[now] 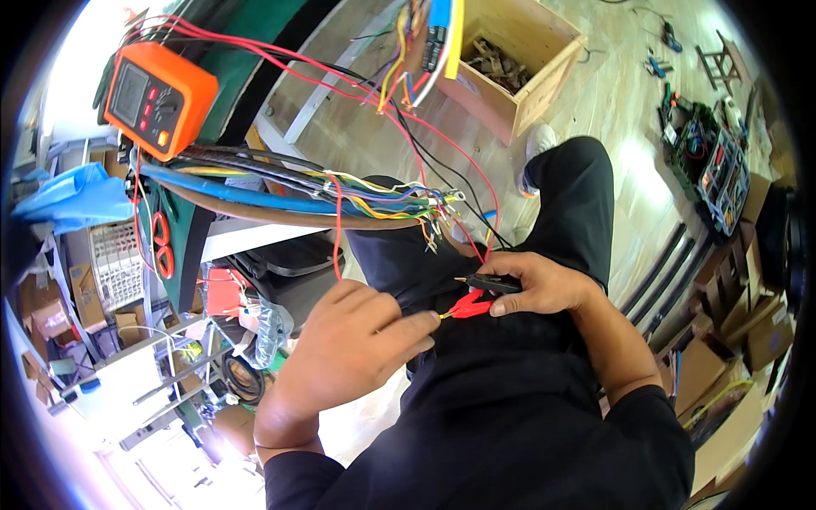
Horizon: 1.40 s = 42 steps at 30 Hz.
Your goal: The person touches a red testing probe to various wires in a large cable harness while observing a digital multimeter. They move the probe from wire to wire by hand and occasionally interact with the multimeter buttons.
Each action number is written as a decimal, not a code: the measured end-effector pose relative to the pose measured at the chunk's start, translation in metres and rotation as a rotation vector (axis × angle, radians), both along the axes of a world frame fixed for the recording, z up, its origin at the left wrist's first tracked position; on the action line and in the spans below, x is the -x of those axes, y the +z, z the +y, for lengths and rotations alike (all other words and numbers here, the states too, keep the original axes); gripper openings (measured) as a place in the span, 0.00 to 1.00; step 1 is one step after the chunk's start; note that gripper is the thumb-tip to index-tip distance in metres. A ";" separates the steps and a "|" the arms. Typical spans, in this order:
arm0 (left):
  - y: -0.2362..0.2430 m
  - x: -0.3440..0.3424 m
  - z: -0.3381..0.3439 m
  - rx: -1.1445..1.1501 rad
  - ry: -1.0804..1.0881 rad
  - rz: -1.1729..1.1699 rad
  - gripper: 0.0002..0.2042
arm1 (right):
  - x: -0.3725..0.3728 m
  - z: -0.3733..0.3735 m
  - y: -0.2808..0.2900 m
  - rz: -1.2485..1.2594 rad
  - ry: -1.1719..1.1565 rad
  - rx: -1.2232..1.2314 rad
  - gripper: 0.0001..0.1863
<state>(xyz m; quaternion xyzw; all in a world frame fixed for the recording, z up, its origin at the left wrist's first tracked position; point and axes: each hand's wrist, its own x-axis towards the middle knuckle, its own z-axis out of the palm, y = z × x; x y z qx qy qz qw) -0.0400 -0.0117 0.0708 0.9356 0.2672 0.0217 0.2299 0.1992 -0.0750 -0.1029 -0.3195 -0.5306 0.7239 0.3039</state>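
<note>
My left hand point(361, 336) is closed, with a thin red wire point(339, 225) from the cable bundle running into its fingers. At its fingertips a small yellowish tip meets the jaws of a red alligator clip point(470, 305). Gripped in my right hand point(544, 285) are that red clip and a black alligator clip point(495, 283), whose pointed end faces left, apart from the wire. Red and black leads point(416, 140) run from the clips up toward an orange multimeter point(157, 102). Beyond my hands, the bundle of coloured cables point(289, 195) ends in several loose wire ends.
Red-handled scissors point(162, 246) hang at the green table edge point(194, 246) on the left. A wooden box point(531, 76) with scraps stands on the floor ahead. An open tool case point(710, 161) and cardboard boxes point(769, 327) lie right. More wires point(408, 55) hang at the top.
</note>
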 end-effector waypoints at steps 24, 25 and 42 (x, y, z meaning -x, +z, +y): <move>0.011 0.110 0.075 0.092 1.255 -0.875 0.14 | -0.001 0.018 0.024 -0.072 -0.187 0.170 0.24; 0.009 0.115 0.082 0.111 1.274 -0.900 0.15 | -0.001 0.018 0.024 -0.068 -0.182 0.163 0.24; -0.005 0.095 0.092 0.179 1.304 -0.646 0.15 | 0.000 0.014 0.020 -0.033 -0.268 0.190 0.29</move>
